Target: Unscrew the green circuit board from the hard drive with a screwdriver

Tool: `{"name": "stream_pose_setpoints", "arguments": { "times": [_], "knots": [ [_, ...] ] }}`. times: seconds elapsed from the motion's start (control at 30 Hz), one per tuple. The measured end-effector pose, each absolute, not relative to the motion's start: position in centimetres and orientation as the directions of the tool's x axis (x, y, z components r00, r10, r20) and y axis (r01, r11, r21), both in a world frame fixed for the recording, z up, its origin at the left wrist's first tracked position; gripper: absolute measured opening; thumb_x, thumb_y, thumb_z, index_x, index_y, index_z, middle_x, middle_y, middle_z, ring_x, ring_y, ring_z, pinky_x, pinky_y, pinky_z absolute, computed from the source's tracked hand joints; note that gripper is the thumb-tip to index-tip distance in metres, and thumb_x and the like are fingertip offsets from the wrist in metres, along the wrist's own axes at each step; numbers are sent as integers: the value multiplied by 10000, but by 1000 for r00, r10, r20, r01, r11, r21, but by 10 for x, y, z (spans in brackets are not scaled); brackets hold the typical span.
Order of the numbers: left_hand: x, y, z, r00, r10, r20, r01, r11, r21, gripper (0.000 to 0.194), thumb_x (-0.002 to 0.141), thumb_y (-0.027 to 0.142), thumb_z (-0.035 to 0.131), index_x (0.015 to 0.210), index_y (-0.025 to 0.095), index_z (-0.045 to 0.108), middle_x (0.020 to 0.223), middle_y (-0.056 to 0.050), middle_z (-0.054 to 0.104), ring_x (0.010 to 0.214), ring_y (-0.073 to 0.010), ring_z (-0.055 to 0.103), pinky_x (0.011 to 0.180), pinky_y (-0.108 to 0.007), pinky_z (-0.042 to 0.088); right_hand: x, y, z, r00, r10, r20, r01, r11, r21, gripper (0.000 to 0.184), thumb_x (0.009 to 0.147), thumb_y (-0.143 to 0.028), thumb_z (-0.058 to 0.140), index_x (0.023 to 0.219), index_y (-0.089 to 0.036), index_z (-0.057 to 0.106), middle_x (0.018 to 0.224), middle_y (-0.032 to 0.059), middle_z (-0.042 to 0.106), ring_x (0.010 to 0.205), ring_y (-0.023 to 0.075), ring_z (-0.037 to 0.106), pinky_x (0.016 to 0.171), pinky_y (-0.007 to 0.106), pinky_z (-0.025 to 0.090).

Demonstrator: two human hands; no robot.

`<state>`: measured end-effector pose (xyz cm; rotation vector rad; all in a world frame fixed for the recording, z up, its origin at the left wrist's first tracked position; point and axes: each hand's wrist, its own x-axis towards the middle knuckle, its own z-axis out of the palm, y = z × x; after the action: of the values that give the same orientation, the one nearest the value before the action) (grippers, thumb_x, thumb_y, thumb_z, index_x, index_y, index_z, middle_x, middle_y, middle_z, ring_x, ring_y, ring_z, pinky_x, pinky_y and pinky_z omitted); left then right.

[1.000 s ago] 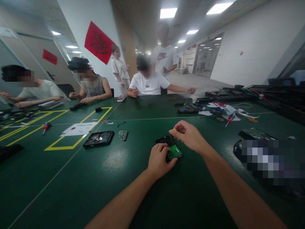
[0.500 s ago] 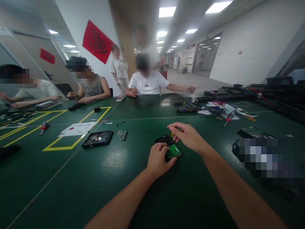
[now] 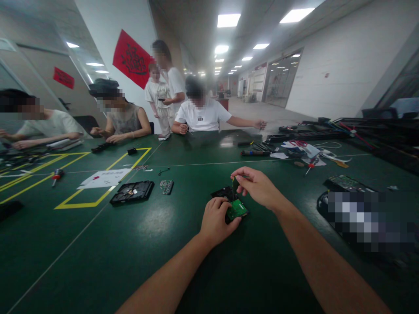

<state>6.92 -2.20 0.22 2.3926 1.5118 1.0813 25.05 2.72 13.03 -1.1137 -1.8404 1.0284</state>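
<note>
A hard drive (image 3: 222,192) with a green circuit board (image 3: 238,210) on its upper face lies on the table in front of me. My left hand (image 3: 214,222) is wrapped over its near left side, gripping it against the tabletop. Above the drive, my right hand (image 3: 257,186) pinches a small screwdriver (image 3: 234,183) with yellow on its handle. The tool stands roughly upright, pointing down at the drive; its tip is too small to make out. To the left lie another black hard drive (image 3: 132,192) and a loose circuit board (image 3: 166,187).
A red-handled screwdriver (image 3: 57,175) and a white paper sheet (image 3: 104,179) lie left, near yellow tape (image 3: 77,206). Tools (image 3: 257,152), cables (image 3: 303,150) and another screwdriver (image 3: 310,165) are at right, beyond a blurred-out dark object (image 3: 366,220). Several people sit or stand across the table.
My right hand still holds the screwdriver over the drive, with its fingers slightly shifted. My left hand stays put. A standing person in the background has moved left.
</note>
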Motion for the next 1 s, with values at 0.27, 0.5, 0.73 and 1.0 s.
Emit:
{"name": "stream_pose_setpoints", "arguments": {
  "times": [0.27, 0.5, 0.73, 1.0],
  "knots": [
    [68, -24, 5, 253, 826, 504, 746, -499, 441, 369, 803, 421, 811, 1109, 256, 687, 1244, -97, 658, 1227, -328, 599, 1070, -552, 486, 250, 26, 127, -345, 912, 220, 361, 346, -866, 210, 958, -359, 629, 1100, -213, 681, 874, 35, 715, 656, 146, 644, 540, 252, 484],
    [69, -23, 2, 251, 823, 509, 748, -499, 438, 388, 796, 427, 814, 1115, 246, 684, 1233, -96, 659, 1219, -325, 597, 1074, -542, 483, 250, 28, 125, -326, 919, 221, 348, 334, -876, 219, 943, -364, 666, 1105, -216, 673, 941, 39, 734, 639, 133, 653, 542, 250, 511],
    [68, -23, 4, 256, 828, 499, 752, -495, 435, 374, 797, 425, 813, 1103, 253, 682, 1231, -93, 658, 1210, -327, 598, 1066, -547, 487, 245, 25, 127, -398, 906, 148, 277, 272, -922, 309, 1009, -312, 567, 1273, -187, 669, 764, 32, 725, 667, 163, 705, 674, 297, 587],
    [69, -22, 2, 249, 823, 511, 747, -499, 439, 370, 798, 425, 811, 1101, 255, 681, 1235, -96, 659, 1223, -330, 600, 1070, -555, 486, 247, 25, 127, -312, 931, 188, 308, 286, -907, 230, 946, -364, 671, 1103, -196, 663, 845, 37, 723, 620, 142, 674, 521, 246, 533]
  ]
}}
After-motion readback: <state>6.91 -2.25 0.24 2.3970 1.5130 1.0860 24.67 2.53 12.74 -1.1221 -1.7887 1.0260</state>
